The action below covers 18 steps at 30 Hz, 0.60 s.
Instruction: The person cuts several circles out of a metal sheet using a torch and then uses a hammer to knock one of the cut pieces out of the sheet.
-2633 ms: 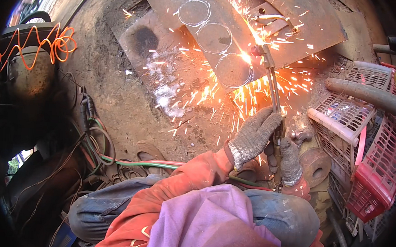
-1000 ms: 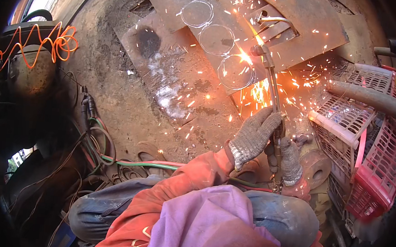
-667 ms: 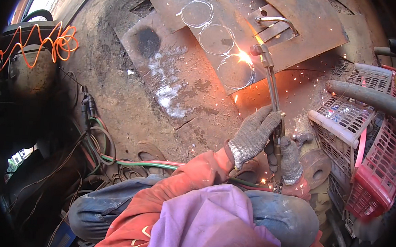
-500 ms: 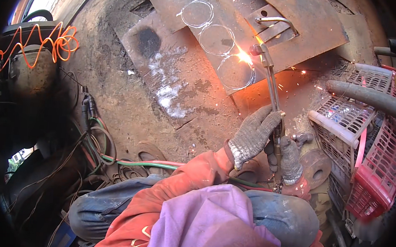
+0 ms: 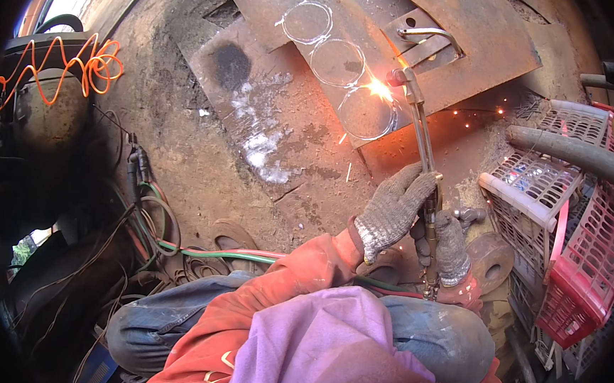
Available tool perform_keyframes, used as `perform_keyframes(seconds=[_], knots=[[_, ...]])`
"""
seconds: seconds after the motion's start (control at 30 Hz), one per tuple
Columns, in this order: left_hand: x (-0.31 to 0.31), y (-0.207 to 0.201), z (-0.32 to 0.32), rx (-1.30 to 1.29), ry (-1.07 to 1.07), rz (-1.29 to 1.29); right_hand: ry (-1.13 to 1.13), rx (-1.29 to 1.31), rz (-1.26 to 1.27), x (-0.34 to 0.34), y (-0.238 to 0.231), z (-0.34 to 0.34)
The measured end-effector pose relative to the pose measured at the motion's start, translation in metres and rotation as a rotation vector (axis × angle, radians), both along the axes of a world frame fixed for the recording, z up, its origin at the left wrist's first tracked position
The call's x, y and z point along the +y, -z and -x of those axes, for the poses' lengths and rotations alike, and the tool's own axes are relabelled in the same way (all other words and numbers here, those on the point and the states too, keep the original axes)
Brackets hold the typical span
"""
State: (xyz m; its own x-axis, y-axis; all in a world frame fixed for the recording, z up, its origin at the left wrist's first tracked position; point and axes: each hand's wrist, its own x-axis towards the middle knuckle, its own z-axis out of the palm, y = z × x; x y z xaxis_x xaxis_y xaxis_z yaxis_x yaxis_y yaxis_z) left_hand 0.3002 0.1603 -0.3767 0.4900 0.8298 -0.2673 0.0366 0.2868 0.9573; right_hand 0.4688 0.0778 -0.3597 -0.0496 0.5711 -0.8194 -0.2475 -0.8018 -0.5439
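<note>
Head view, slim metal torch [image 5: 423, 133], bright flame [image 5: 379, 90]

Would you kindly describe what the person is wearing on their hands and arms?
The left hand and right hand each wear a grey knitted glove, whitish toward the cuff. The long sleeves are orange-red; the left one shows pale specks.

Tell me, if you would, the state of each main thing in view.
torch: lit, against both hands
left hand: gloved, resting on the torch
right hand: gloved, closed around the torch
plate: lying flat, marked in white, glaring at the torch's tip
cord: loosely coiled
hoses: partly looped
red crate: tilted
</note>
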Motion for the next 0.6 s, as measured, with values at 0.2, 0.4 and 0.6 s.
perform_keyframes(seconds=[0.2, 0.4, 0.6], knots=[[0.006, -0.013, -0.004, -0.034, -0.07, 0.349, 0.016, -0.038, -0.001, -0.002, 0.004, 0.002], [0.006, -0.006, -0.004, -0.095, -0.08, 0.381, -0.017, -0.029, 0.052, 0.001, 0.005, -0.001], [0.002, -0.002, -0.003, 0.057, -0.036, 0.063, -0.021, -0.05, 0.015, 0.001, 0.007, -0.001]])
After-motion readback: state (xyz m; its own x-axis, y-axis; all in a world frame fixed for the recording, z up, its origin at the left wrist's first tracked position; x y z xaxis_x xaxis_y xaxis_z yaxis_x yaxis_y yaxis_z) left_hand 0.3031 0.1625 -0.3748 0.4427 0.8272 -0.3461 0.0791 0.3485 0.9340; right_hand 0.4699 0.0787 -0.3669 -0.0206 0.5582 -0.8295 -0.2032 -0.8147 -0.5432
